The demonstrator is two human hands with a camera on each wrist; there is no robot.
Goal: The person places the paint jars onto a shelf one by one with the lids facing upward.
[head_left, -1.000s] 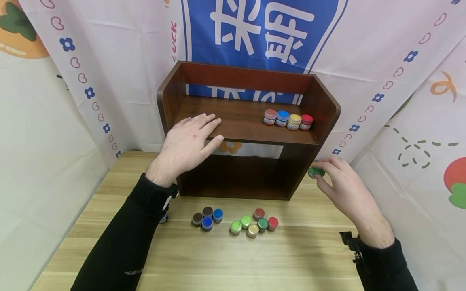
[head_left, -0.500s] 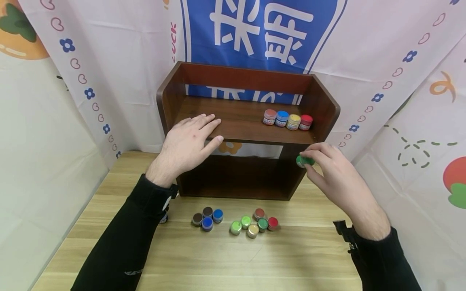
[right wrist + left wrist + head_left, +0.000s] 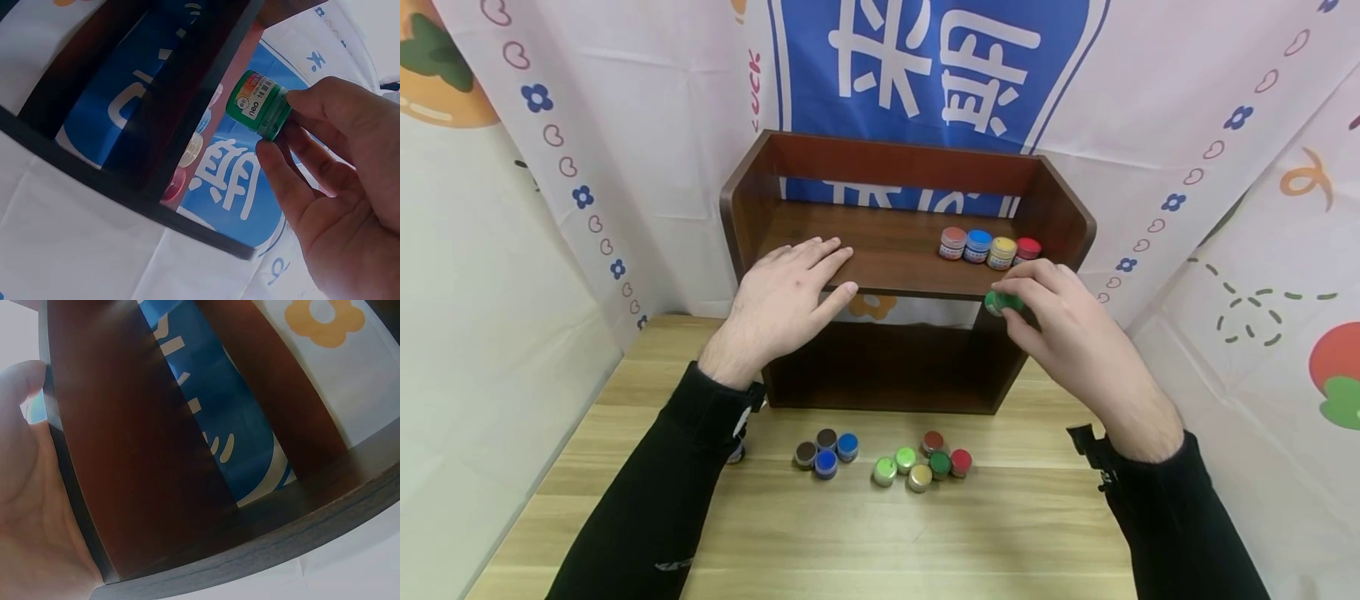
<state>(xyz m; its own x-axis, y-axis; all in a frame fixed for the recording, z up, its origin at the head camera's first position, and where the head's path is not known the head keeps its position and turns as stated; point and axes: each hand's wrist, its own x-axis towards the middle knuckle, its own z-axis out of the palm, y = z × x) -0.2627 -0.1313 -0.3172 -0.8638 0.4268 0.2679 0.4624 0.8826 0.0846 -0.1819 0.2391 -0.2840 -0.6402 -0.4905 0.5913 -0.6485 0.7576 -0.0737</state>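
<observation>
right wrist: green jar (image 3: pixel 259 106), "deli" label (image 3: pixel 255 99)

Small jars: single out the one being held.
The green jar pinched in the right hand; the other jars, even the dark-green-lidded one, rest on the shelf or table.

Count: 15 clear jars, 1 unclear item

Head view, clock from centre: 4 shelf jars (image 3: pixel 977 247) at 2; 1 held jar (image 3: pixel 257 105) at 3; 6 table jars (image 3: pixel 938 465) at 5–6; 4 other jars (image 3: pixel 826 464) at 7. Unclear item (image 3: pixel 737 454), partly hidden, at 7–8. Hands: 2, left hand (image 3: pixel 792 298) at 9, right hand (image 3: pixel 1070 335) at 3. Shelf unit (image 3: pixel 880 279): 1.
</observation>
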